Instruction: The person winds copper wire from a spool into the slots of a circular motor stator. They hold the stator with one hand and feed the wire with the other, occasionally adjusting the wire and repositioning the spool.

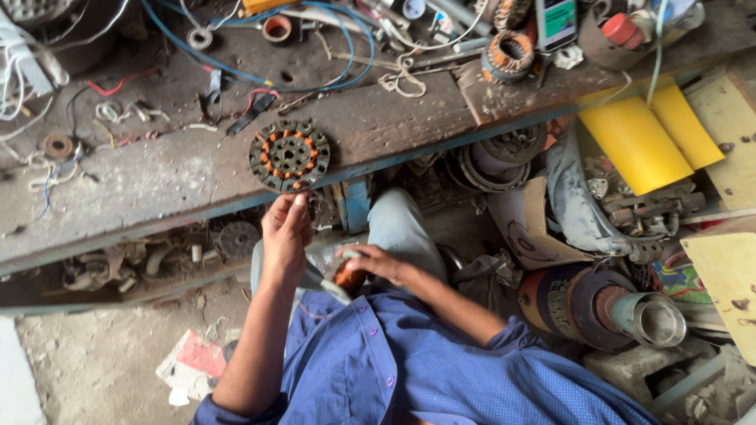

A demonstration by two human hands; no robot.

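Blue shirt cloth (409, 362) fills the near edge, and both bare forearms are stretched forward from it over the lap. Nearest, the right hand (376, 264) is closed around a spool (349, 277) of copper-coloured wire held low by the knee; its fingers are wrapped over the top, so the spool is only partly seen. Further out, the left hand (285, 232) is raised to the desk (157, 181) edge, its fingers (297, 203) pressed together at the tips, apparently pinching a fine wire too thin to be made out. Just beyond those fingertips a stator (289, 155) lies flat on the worn wood, a dark toothed disc with orange windings around its centre, close to the front edge.

Further back, blue cable (339, 47), tape rolls (276, 28) and wire scraps are scattered over the desk, and a second wound stator (508, 55) is seen at the far right. Below the desk, to the right, old motor housings (598, 303) and yellow sheets (650, 138) are piled.

As a judgement: the stator sits so near the edge that it could be dragged off by a hard pull on the wire. A thin wire could be kinked or snapped if tension between spool and fingertips is kept uneven, and it could be snagged on the loose scraps nearby. The spool could also be dropped into the clutter below if the grip slackens.
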